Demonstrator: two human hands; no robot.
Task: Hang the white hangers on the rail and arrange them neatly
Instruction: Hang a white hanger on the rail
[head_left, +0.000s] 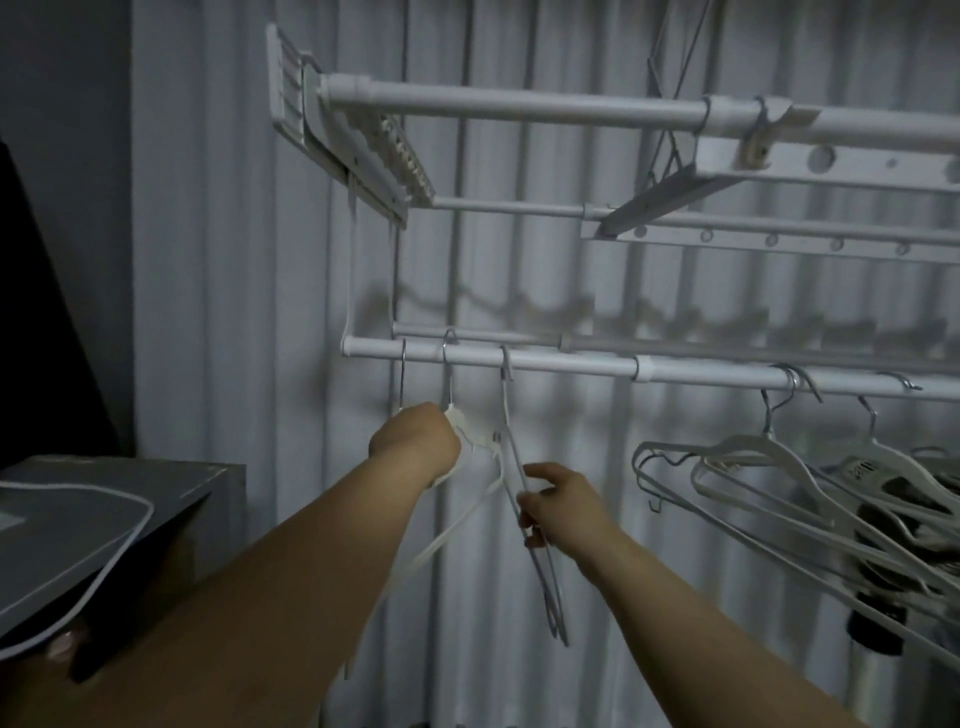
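Left hand gripping white hangers by their necks under the rail, right hand pinching a thin hanger hooked above.

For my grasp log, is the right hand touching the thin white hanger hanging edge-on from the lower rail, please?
Touching: the head view shows the right hand pinching the thin white hanger mid-arm.

You have a white rail, horizontal. Three white hangers are hooked near its left end, edge-on and close together. A hanger bunch crowds its right side, tilted and overlapping.
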